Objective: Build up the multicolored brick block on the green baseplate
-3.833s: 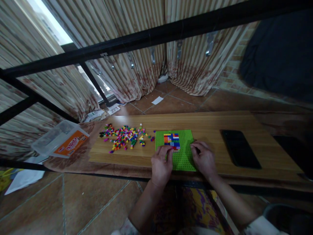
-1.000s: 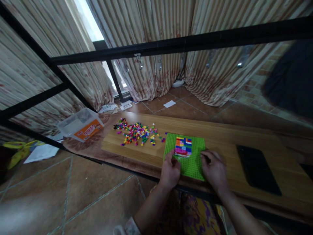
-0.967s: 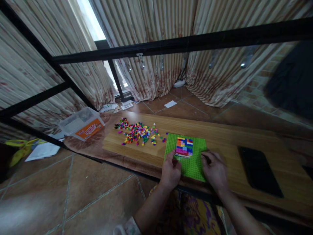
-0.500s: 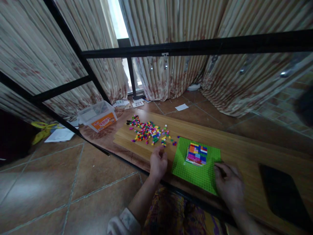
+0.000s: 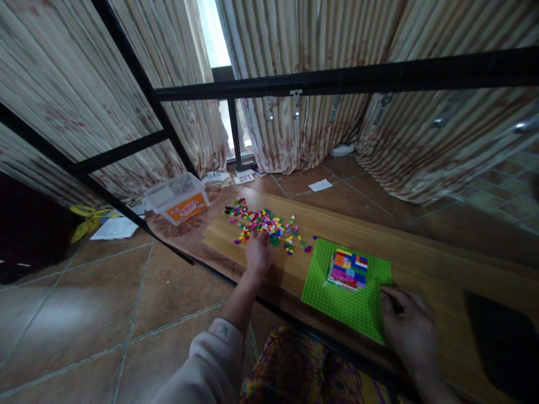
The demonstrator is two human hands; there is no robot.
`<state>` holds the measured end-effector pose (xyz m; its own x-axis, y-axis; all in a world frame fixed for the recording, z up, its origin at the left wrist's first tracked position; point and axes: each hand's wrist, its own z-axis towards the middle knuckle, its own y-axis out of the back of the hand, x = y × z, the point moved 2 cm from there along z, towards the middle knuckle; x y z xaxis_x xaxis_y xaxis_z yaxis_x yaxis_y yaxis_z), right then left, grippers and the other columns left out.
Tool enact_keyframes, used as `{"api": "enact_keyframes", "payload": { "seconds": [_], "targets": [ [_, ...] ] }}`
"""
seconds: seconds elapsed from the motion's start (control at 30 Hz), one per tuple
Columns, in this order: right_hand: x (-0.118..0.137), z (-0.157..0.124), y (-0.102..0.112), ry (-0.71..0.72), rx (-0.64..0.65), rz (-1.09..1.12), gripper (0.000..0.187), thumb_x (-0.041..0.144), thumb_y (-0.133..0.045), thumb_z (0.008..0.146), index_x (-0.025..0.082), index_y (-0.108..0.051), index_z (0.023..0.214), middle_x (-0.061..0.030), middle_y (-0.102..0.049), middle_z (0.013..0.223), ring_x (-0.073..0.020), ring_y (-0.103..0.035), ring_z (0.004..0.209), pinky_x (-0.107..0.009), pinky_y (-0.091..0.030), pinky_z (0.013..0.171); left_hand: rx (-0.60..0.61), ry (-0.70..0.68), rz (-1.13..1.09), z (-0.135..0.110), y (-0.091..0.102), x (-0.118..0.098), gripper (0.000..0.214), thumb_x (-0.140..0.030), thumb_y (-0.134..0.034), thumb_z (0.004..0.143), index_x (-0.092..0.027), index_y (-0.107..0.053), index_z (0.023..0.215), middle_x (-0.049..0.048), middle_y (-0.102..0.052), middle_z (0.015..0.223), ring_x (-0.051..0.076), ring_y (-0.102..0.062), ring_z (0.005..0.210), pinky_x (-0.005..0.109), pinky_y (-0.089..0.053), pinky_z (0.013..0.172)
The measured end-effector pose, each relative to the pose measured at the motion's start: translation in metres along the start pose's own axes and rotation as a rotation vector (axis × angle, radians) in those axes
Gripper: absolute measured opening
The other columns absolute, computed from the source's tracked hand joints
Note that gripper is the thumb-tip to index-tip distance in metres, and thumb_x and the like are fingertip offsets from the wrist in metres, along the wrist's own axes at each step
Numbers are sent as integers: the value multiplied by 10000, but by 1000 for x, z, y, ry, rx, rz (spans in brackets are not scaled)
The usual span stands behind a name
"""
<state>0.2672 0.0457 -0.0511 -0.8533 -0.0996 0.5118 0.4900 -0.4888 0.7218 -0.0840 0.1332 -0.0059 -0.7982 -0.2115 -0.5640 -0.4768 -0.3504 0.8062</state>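
A green studded baseplate [image 5: 349, 303] lies on the wooden board [image 5: 379, 235], with a block of many-coloured small bricks [image 5: 348, 269] built on it. A pile of loose coloured bricks [image 5: 263, 223] is spread to its left. My left hand [image 5: 257, 252] reaches into the near edge of that pile, fingers bent down onto the bricks; what they hold, if anything, is hidden. My right hand [image 5: 410, 331] rests on the baseplate's right near corner, fingers curled against its edge.
A clear plastic box with an orange label [image 5: 179, 197] sits on the floor left of the board. A black phone [image 5: 501, 342] lies at the board's right end. Black metal bars [image 5: 337, 78] cross overhead. Papers lie on the tiled floor before the curtains.
My left hand has left the baseplate and moved left to the loose bricks. My right hand stays at the baseplate's right edge. The view has swung left.
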Motion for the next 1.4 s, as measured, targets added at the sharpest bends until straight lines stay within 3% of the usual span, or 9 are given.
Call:
{"api": "enact_keyframes", "payload": {
  "seconds": [0.17,0.4,0.63,0.83,1.0,1.13,1.27,1.4],
  "targets": [
    [2,0,0,-37,-5,27,389,484,-469,882,188,-707,966,-111,-660,982,-264,-625,878,-413,-509,773,96,-134,150,14,2,-10,338,-163,-465,911,-254,-729,1100,92,-644,1103,210,-632,965,280,-489,822],
    [3,1,0,-6,-23,18,368,468,-477,886,189,-710,946,-114,-662,975,-272,-615,916,-431,-498,833,180,-242,232,14,4,-17,338,-173,-456,908,-270,-738,1069,83,-660,1054,213,-628,939,277,-491,807],
    [5,1,1,-5,-26,40,350,449,-485,883,187,-707,949,-112,-661,965,-269,-610,925,-434,-485,873,254,-251,260,12,5,-17,414,-103,-459,865,-270,-683,1170,79,-677,1101,205,-654,941,275,-492,831],
    [9,2,2,-14,-26,47,335,435,-482,887,189,-705,932,-107,-657,950,-259,-611,892,-417,-487,840,305,-240,280,23,9,-23,304,-152,-523,836,-259,-721,1040,63,-724,992,218,-676,928,278,-496,815],
    [15,3,2,-21,-46,70,273,377,-502,886,197,-705,921,-95,-663,938,-245,-608,896,-409,-481,854,300,-216,294,29,9,-26,299,-121,-546,792,-221,-706,1023,90,-734,944,254,-682,927,324,-499,826],
    [18,4,1,-43,-48,82,277,370,-490,896,199,-708,920,-104,-666,957,-251,-603,923,-421,-478,865,255,-220,284,28,13,-28,254,-143,-533,819,-173,-673,1028,139,-715,1021,271,-670,981,346,-498,850],
    [18,5,1,-59,-49,87,281,374,-493,898,195,-708,910,-106,-666,951,-255,-601,924,-422,-483,861,179,-174,2,14,22,-34,221,-158,-564,815,-174,-633,1025,90,-722,943,220,-691,876,308,-516,794],
    [18,4,1,-55,-48,106,269,370,-505,895,194,-707,921,-106,-666,965,-249,-604,924,-419,-486,867,263,-190,-503,-19,16,-50,190,-162,-591,791,-167,-622,978,45,-717,863,168,-693,797,265,-525,742]
  ]
}}
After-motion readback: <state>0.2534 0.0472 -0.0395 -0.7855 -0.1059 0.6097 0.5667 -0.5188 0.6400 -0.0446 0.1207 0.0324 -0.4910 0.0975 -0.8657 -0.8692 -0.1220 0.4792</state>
